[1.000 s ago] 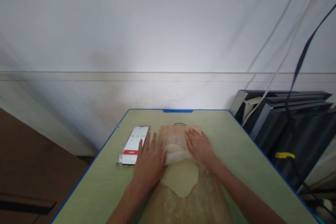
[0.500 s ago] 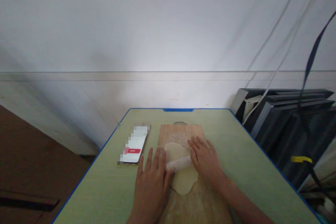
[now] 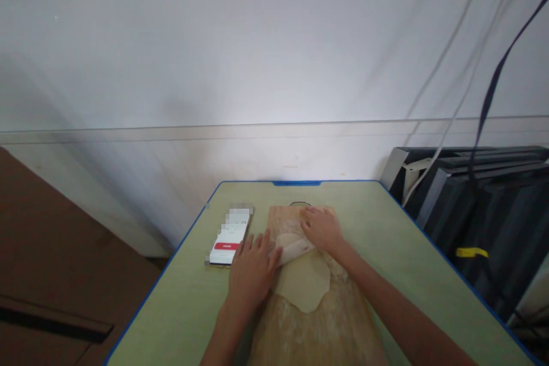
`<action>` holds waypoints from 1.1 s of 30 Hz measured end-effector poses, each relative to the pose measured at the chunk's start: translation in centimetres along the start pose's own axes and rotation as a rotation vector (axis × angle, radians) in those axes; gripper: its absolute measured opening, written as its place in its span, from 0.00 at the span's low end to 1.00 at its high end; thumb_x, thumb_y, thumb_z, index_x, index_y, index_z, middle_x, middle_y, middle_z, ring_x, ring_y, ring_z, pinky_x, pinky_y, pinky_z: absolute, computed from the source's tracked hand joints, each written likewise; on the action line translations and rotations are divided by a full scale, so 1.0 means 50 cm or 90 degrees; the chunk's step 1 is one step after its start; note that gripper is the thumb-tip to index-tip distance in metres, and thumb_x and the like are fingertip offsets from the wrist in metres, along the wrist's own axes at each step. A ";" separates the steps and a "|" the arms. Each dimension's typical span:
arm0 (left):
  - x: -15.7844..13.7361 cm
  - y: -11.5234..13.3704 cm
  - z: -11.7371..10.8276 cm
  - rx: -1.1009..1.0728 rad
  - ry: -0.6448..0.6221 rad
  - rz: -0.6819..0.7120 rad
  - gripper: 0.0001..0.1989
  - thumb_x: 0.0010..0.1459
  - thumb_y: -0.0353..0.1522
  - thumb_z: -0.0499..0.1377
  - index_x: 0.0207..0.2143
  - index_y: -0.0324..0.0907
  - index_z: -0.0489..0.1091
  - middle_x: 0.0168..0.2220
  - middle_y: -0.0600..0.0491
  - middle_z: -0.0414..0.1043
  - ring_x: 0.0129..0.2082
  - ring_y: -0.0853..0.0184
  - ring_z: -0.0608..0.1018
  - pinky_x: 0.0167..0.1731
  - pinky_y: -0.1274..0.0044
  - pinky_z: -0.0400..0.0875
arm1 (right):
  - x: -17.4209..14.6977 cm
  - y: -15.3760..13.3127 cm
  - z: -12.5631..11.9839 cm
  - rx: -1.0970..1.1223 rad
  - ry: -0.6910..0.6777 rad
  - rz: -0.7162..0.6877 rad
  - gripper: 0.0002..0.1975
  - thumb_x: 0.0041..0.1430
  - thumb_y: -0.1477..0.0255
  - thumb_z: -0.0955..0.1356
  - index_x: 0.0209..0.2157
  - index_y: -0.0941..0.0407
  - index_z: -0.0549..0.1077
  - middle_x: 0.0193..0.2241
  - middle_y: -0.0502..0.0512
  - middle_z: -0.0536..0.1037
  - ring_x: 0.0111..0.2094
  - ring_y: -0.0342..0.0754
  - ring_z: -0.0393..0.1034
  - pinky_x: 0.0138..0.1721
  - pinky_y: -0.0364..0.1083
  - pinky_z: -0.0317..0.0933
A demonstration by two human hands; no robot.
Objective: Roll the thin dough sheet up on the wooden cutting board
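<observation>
A pale rolling pin [image 3: 295, 250] lies slantwise across a flat, rolled-out sheet of dough [image 3: 303, 285] on a floured wooden cutting board [image 3: 319, 337]. My left hand [image 3: 253, 269] rests at the pin's left end, its fingers stretched forward and slightly apart, the thumb beside the pin. Over the right end lies my right hand [image 3: 322, 230], palm down, with its fingers reaching past the pin toward the board's far part and bent a little. Both hands press on the pin rather than wrap round it. The pin's two ends are hidden under them.
A phone [image 3: 231, 234] with a lit screen lies left of the board, close to my left fingertips. The light green table [image 3: 398, 291] has a blue rim. Dark flat panels [image 3: 476, 200] and hanging cables stand on the right; a white wall [image 3: 274, 68] rises behind.
The rolling pin and both hands have moved away from me over the dough, baring more of its near part. My right fingers are more bent. The view has shifted slightly.
</observation>
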State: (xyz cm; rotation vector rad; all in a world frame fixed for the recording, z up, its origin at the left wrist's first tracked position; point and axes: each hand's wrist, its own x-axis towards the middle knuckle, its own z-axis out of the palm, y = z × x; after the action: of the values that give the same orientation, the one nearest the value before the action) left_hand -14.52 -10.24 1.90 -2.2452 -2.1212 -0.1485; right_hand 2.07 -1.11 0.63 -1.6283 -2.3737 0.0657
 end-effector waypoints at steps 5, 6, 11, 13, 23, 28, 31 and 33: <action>-0.056 0.025 0.012 -0.002 0.019 0.014 0.25 0.61 0.38 0.44 0.59 0.39 0.52 0.57 0.47 0.60 0.55 0.57 0.65 0.53 0.63 0.58 | -0.077 0.005 0.006 -0.008 0.005 0.012 0.20 0.60 0.72 0.55 0.49 0.56 0.68 0.53 0.59 0.68 0.55 0.50 0.58 0.55 0.55 0.45; -0.066 0.029 0.017 0.000 0.028 0.020 0.25 0.61 0.38 0.45 0.59 0.40 0.52 0.58 0.48 0.58 0.55 0.57 0.64 0.53 0.62 0.58 | -0.094 0.005 0.008 -0.012 0.016 0.016 0.20 0.61 0.72 0.54 0.50 0.56 0.68 0.53 0.58 0.67 0.55 0.50 0.57 0.56 0.55 0.43; -0.083 0.034 0.035 0.010 0.066 0.037 0.26 0.59 0.38 0.48 0.59 0.42 0.53 0.59 0.50 0.56 0.57 0.54 0.62 0.54 0.59 0.56 | -0.130 0.000 0.015 -0.022 0.057 0.038 0.21 0.61 0.72 0.53 0.51 0.56 0.68 0.54 0.54 0.67 0.57 0.51 0.53 0.57 0.55 0.41; -0.073 0.030 0.032 0.004 0.057 0.030 0.26 0.59 0.38 0.48 0.59 0.41 0.54 0.59 0.49 0.57 0.57 0.54 0.61 0.54 0.59 0.55 | -0.114 -0.003 0.013 -0.019 0.049 0.037 0.21 0.61 0.73 0.53 0.50 0.56 0.68 0.53 0.55 0.67 0.57 0.51 0.55 0.56 0.55 0.43; -0.002 -0.009 -0.004 -0.053 -0.024 -0.002 0.22 0.63 0.37 0.42 0.55 0.36 0.58 0.49 0.43 0.69 0.49 0.61 0.71 0.47 0.69 0.64 | 0.027 -0.017 0.012 -0.018 -0.003 0.017 0.19 0.60 0.69 0.55 0.46 0.59 0.71 0.52 0.62 0.68 0.53 0.52 0.61 0.52 0.54 0.51; -0.041 0.010 0.001 -0.056 -0.021 0.003 0.22 0.63 0.37 0.42 0.56 0.39 0.57 0.52 0.44 0.67 0.49 0.61 0.71 0.46 0.69 0.65 | -0.013 -0.013 0.005 -0.015 -0.007 -0.004 0.20 0.61 0.70 0.54 0.46 0.57 0.71 0.52 0.59 0.68 0.54 0.50 0.60 0.54 0.54 0.47; -0.072 0.026 0.014 -0.042 0.005 0.021 0.23 0.61 0.36 0.45 0.57 0.39 0.56 0.56 0.45 0.62 0.53 0.59 0.67 0.50 0.66 0.63 | -0.068 -0.008 0.001 -0.018 -0.001 0.005 0.21 0.61 0.72 0.53 0.51 0.58 0.67 0.54 0.59 0.66 0.56 0.51 0.56 0.56 0.57 0.42; -0.087 0.033 0.025 -0.027 0.031 0.035 0.23 0.60 0.36 0.47 0.57 0.40 0.57 0.57 0.46 0.59 0.56 0.58 0.64 0.52 0.64 0.61 | -0.102 -0.005 0.000 -0.021 0.007 0.014 0.22 0.61 0.72 0.52 0.53 0.58 0.66 0.55 0.58 0.65 0.57 0.51 0.54 0.57 0.57 0.41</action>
State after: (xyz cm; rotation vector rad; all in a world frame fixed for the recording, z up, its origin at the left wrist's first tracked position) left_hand -13.04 -14.53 0.26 -2.2960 -2.0495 -0.2446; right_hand 3.53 -5.90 -0.29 -1.6661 -2.3606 0.0228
